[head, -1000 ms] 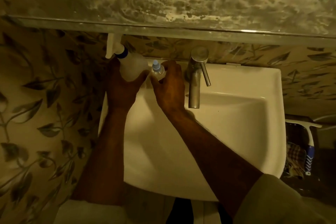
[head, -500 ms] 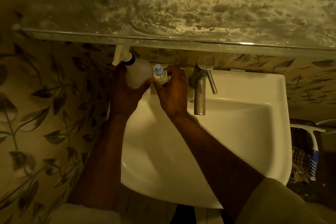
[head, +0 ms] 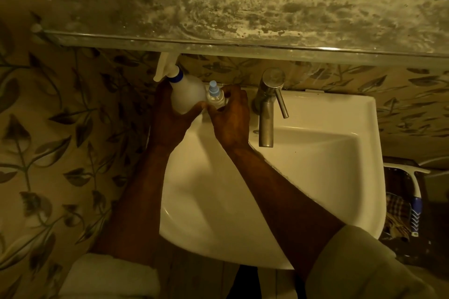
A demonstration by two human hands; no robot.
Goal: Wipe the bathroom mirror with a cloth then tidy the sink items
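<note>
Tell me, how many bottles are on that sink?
2. A large white spray bottle stands at the sink's back left corner, in the left hand's grip. A small clear bottle stands right beside it, held by the right hand. The hands may hide others.

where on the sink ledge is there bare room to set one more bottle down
Free: the back ledge of the sink right of the tap, out to the far corner. Crowded: the back left corner, where the left hand holds the spray bottle and the right hand the small bottle.
</note>
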